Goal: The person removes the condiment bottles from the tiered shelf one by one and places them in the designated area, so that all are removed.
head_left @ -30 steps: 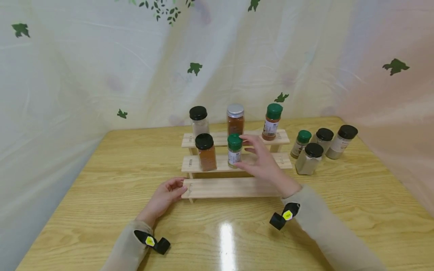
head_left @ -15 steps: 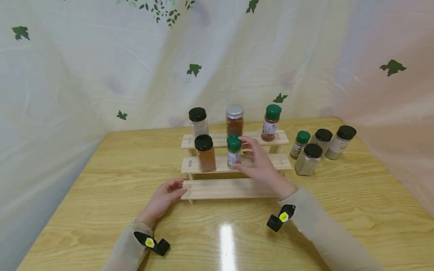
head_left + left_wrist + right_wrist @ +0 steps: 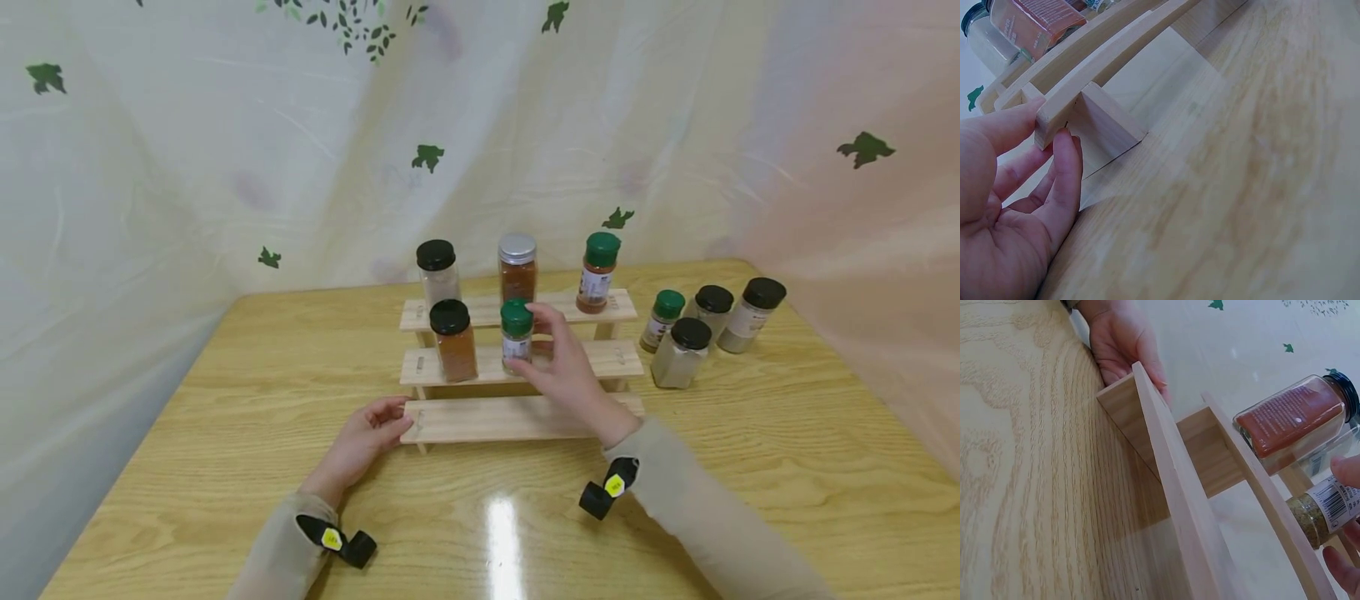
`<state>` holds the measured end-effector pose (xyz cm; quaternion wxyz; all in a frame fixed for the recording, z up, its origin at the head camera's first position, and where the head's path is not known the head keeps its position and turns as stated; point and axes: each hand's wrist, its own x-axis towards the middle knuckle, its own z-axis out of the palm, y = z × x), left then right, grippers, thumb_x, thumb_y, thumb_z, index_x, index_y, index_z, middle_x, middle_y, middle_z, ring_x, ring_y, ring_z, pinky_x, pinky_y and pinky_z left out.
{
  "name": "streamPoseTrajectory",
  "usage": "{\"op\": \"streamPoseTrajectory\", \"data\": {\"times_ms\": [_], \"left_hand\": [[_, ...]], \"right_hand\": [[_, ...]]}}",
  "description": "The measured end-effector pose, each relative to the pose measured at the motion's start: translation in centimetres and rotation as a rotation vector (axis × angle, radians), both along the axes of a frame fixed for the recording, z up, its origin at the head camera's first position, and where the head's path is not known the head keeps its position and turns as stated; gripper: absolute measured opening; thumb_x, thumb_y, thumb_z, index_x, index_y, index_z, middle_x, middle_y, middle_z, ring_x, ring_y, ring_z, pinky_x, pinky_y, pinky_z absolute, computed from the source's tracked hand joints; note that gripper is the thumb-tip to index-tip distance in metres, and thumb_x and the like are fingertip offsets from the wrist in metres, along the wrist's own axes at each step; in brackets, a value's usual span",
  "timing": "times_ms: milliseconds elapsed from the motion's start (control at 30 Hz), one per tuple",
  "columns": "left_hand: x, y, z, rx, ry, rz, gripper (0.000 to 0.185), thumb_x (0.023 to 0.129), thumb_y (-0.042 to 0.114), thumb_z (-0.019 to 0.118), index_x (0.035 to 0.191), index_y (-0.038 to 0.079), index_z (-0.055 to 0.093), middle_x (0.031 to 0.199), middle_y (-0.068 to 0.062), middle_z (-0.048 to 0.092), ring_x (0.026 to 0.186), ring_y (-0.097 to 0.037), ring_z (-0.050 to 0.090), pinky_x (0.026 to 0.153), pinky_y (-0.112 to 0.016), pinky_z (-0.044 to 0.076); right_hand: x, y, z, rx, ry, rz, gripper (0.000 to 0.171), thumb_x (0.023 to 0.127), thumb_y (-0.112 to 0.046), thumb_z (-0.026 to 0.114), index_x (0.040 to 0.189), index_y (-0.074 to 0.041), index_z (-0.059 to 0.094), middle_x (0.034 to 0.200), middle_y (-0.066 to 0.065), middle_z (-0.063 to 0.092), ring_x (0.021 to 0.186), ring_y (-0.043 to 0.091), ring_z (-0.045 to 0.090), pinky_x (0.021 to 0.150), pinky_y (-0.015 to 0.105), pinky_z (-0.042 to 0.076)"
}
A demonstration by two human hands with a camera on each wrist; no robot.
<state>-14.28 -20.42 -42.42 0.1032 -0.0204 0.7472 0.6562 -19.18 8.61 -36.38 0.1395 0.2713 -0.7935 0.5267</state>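
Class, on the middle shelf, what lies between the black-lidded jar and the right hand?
Bare shelf, then the green-lidded jar the right hand holds; the head view shows it.

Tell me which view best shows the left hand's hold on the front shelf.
The left wrist view: the left hand is close up there, with both sides of its pinch on the front shelf visible. The head view shows it smaller, from above; the right wrist view, from across the shelf, shows it partly covered.

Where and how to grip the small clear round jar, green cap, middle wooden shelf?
Pinch the small jar by its round body below the cap, probably from the right: it looks upright, with an orange-filled black-lidded jar left of it and a silver-lidded jar behind.
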Motion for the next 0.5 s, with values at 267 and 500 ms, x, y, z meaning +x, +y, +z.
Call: {"op": "streamPoseTrajectory", "data": {"times_ms": [267, 500], "left_hand": [[0.16, 0.10, 0.15, 0.005, -0.009, -0.007, 0.045, 0.093, 0.004, 0.057, 0.132, -0.012, 0.042, 0.097, 0.002, 0.053, 0.081, -0.002, 0.052, 0.070, -0.017, 0.048], [0.07, 0.11, 0.17, -0.007, -0.020, -0.004, 0.045, 0.093, 0.005, 0.057, 0.133, -0.010, 0.042, 0.099, 0.001, 0.052, 0.082, -0.002, 0.051, 0.070, -0.017, 0.048]], "right_hand": [[-0.01, -0.35, -0.30, -0.018, -0.009, -0.022, 0.070, 0.079, 0.003, 0.071, 0.136, -0.009, 0.031, 0.131, 0.018, 0.046, 0.113, 0.034, 0.052, 0.090, 0.045, 0.050], [-0.08, -0.54, -0.23, -0.029, -0.013, -0.039, 0.069, 0.080, 0.003, 0.071, 0.135, -0.009, 0.032, 0.130, 0.018, 0.046, 0.112, 0.034, 0.052, 0.090, 0.045, 0.050]]}}
